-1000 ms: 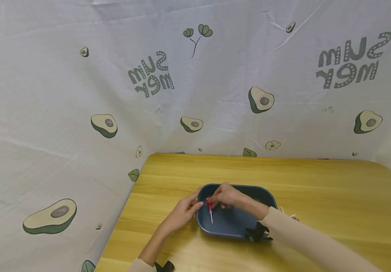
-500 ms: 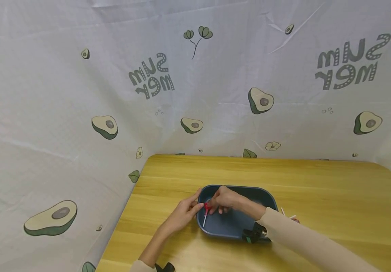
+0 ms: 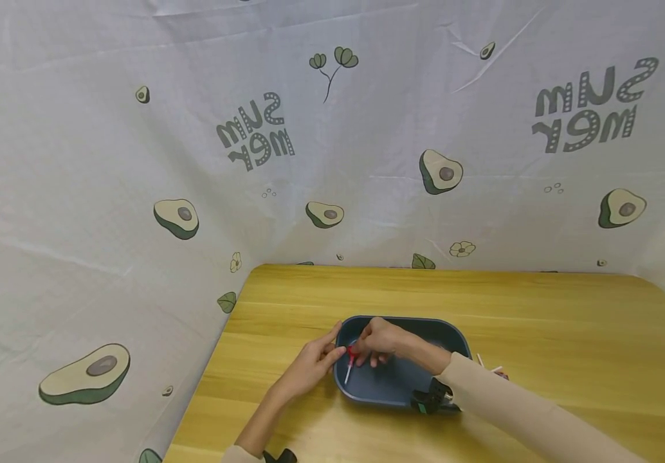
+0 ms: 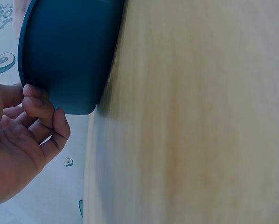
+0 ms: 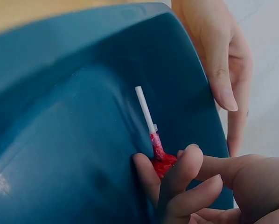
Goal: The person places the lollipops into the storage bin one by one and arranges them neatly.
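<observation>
A dark blue rectangular bin (image 3: 387,379) stands on the table. My left hand (image 3: 309,365) grips its left end, thumb at the rim and the other fingers against the outside, as the left wrist view of the bin wall (image 4: 69,56) also shows. Inside, near that end, my right hand (image 3: 383,337) pinches a lollipop (image 5: 156,143) by its red-wrapped head between thumb and fingers. Its white stick (image 5: 145,109) points away from the fingers, toward the near side of the bin in the head view. Fingers hide part of the candy head.
More lollipops (image 3: 501,373) lie on the table just right of the bin, partly covered by the right sleeve (image 3: 512,392). The wooden table (image 3: 570,334) extends to the right. A white printed cloth (image 3: 367,128) hangs behind and at the left.
Compared with a second ago, my right hand has moved the lollipop slightly left and nearer, to the bin's left end; its stick now slants left. My left hand stays on the rim.
</observation>
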### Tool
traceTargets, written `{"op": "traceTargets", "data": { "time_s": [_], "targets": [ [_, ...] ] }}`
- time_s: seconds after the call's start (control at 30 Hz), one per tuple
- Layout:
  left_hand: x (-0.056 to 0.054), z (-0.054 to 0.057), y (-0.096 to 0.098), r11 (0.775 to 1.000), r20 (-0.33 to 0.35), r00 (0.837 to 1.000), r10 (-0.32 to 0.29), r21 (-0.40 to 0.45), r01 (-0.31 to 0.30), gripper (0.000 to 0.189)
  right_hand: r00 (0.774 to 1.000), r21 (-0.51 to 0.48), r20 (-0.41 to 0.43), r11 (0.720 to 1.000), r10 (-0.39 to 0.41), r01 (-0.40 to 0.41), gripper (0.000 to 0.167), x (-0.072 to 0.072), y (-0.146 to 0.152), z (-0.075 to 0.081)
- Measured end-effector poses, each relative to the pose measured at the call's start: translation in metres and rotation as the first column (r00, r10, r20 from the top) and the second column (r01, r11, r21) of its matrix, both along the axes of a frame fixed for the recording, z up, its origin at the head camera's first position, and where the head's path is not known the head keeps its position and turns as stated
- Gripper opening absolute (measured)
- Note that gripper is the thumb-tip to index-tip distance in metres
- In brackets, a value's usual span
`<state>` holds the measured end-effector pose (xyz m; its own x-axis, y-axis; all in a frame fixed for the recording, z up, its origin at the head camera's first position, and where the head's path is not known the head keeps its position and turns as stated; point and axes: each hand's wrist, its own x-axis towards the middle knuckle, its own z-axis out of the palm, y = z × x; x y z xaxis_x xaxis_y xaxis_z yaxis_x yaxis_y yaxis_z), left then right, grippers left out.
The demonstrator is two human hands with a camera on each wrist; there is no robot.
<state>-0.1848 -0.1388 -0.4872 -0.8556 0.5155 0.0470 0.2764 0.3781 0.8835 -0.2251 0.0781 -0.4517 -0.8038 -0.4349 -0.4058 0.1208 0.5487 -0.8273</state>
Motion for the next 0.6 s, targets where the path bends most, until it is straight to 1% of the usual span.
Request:
{"op": "traceTargets", "data": {
  "time_s": [0.23, 0.33, 0.5, 0.6],
  "targets": [
    [0.0, -0.0007, -0.0006, 1.0, -0.002, 1.0, -0.003, 0.006, 0.003, 0.062, 1.0, 0.013, -0.001, 1.0, 0.014, -0.014, 0.016, 0.0009, -0.0012, 0.0021],
    [0.0003, -0.0012, -0.0011, 1.0, -0.002, 1.0, -0.003, 0.003, 0.003, 0.062, 0.999, 0.017, -0.016, 0.999, 0.042, -0.041, 0.015, 0.0008, -0.0024, 0.0022],
    [-0.0002, -0.0016, -0.0012, 1.0, -0.006, 1.0, -0.002, 0.007, 0.002, 0.062, 0.996, 0.001, -0.006, 0.996, 0.084, -0.084, 0.011, 0.001, -0.0051, 0.0027],
    [-0.001, -0.0017, -0.0011, 1.0, -0.005, 1.0, -0.004, 0.018, 0.004, 0.062, 0.996, -0.006, 0.005, 0.996, 0.089, -0.089, 0.01, 0.0016, -0.0065, 0.0027]
  ]
}}
